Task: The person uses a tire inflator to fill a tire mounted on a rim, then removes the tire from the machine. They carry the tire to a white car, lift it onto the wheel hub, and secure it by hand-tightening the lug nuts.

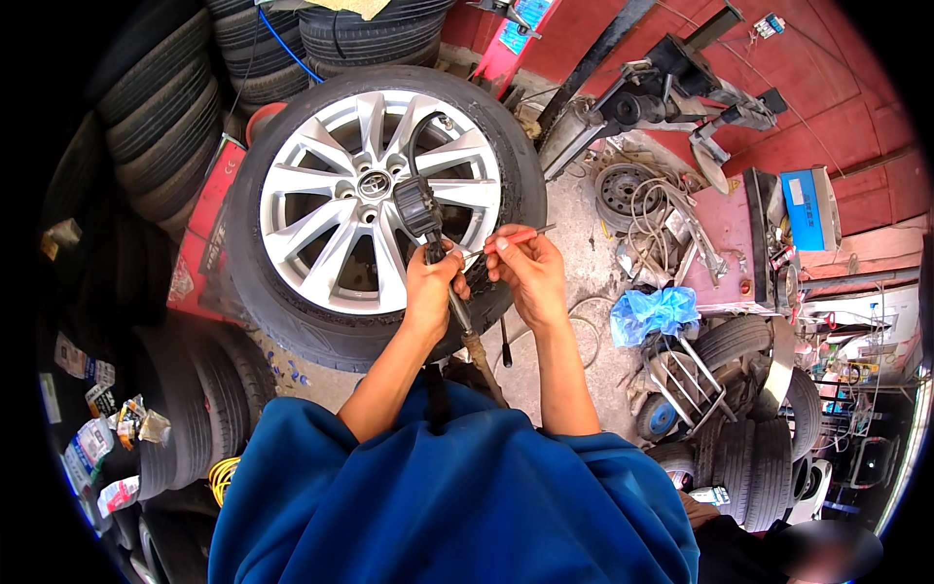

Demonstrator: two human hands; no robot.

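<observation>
The left hand (434, 284) is grasping the inflator (418, 207) while the right hand (533, 280), pinching the red tool (514, 239), is needing a light, steady grip.

Floor (579, 229) right of the wheel (375, 185) leaves passage; coiled hoses (664, 212) obstruct farther right.

The alloy wheel (374, 195) is smooth, glossy metal; the tyre (321, 331) around it is matt rubber. The inflator gauge (418, 207) has a dull housing, apparently plastic, and the slim tool (511, 240) a smooth handle, also plastic in appearance. The blue garment (452, 496) is soft matt cloth. The bag (654, 313) is thin, shiny, crinkled plastic. The floor (584, 263) appears as rough concrete; the steel wheel (620, 190) is dull, stained metal.
</observation>
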